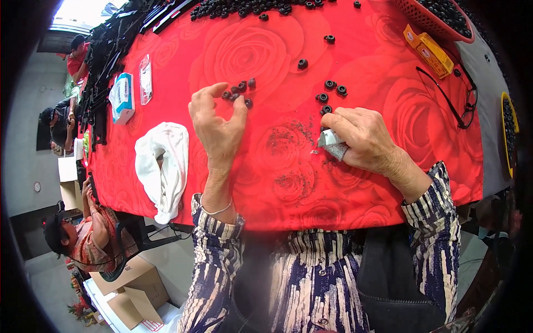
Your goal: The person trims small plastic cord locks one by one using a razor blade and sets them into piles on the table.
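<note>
My left hand [217, 125] is at the middle of the red tablecloth, thumb and forefinger curved and apart. Right at their tips lies a small cluster of black round parts [242, 87]. My right hand [361, 136] is closed, palm down, around a small silver-grey piece [333, 145] with a speckled face; its kind I cannot make out. Just beyond its knuckles sit several black ring-shaped parts [341, 90], with a hole in each. Fine dark crumbs [291, 186] are scattered on the cloth between my hands.
A white cloth [150, 150], a tissue pack [123, 99] and a clear packet [145, 79] lie left. Many black parts [239, 8] heap at the far edge. Right are a red basket [469, 36], an orange box [436, 55], glasses [469, 108]. Other people sit left.
</note>
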